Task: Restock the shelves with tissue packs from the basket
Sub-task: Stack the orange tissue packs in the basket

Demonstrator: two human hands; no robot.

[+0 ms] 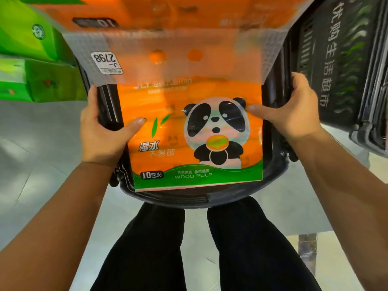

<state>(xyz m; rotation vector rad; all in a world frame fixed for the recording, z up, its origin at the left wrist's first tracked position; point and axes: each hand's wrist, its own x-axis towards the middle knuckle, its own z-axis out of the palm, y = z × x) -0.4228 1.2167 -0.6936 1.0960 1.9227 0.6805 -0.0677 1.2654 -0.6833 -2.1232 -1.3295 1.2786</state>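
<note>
An orange tissue pack [168,131] with a panda picture and a green bottom band lies on top in the black basket [189,200] in front of me. A second orange pack [147,15] lies beyond it with its clear handle flap and a price sticker over the first one's top. My left hand [100,127] clasps the pack's left side, thumb on its face, fingers down beside the basket's wall. On the right edge, my right hand [294,110] grips the same pack, thumb by the panda's ear.
Green tissue packs [31,59] are stacked at the left. A stack of dark baskets [346,66] with white lettering stands at the right. Below are my black trouser legs [159,248] and a pale tiled floor [42,154].
</note>
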